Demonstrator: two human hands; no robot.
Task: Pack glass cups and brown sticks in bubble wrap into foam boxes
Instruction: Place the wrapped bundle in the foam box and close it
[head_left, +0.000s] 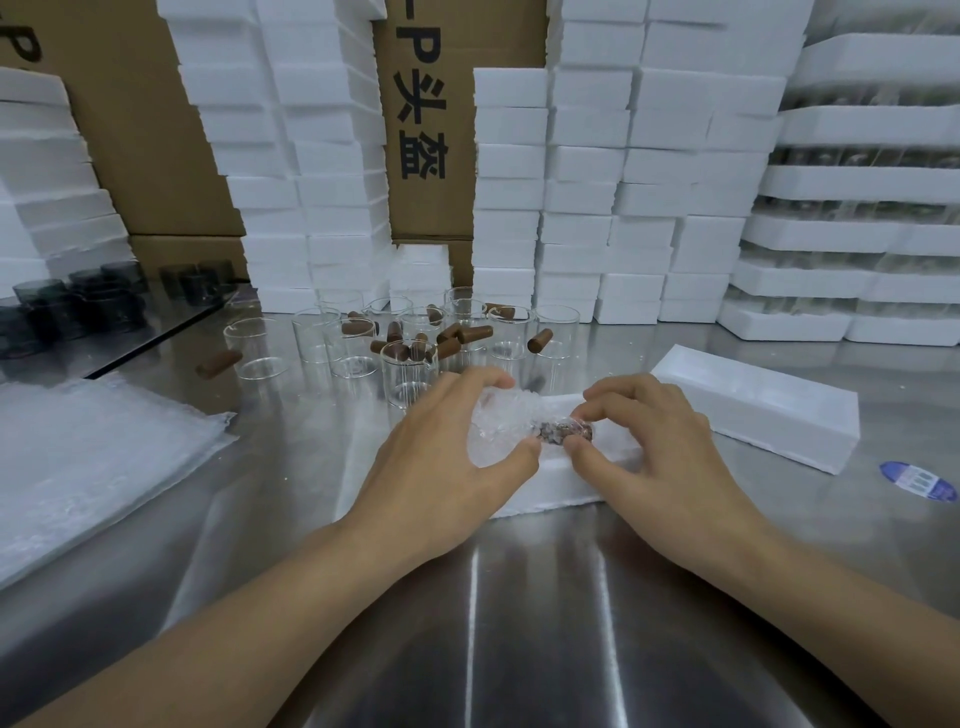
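Forearms reach over the steel table (519, 623). The left hand (457, 452) grips a bubble-wrap bundle (496, 418) and the right hand (660, 457) pinches the brown stick (563, 432) at its end, both over the foam box (550, 486) at centre. If either grip slackens, the wrap may unroll and the stick slip out.

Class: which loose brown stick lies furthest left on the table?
The brown stick lying alone, left of the glass cups; the rest cluster among them.
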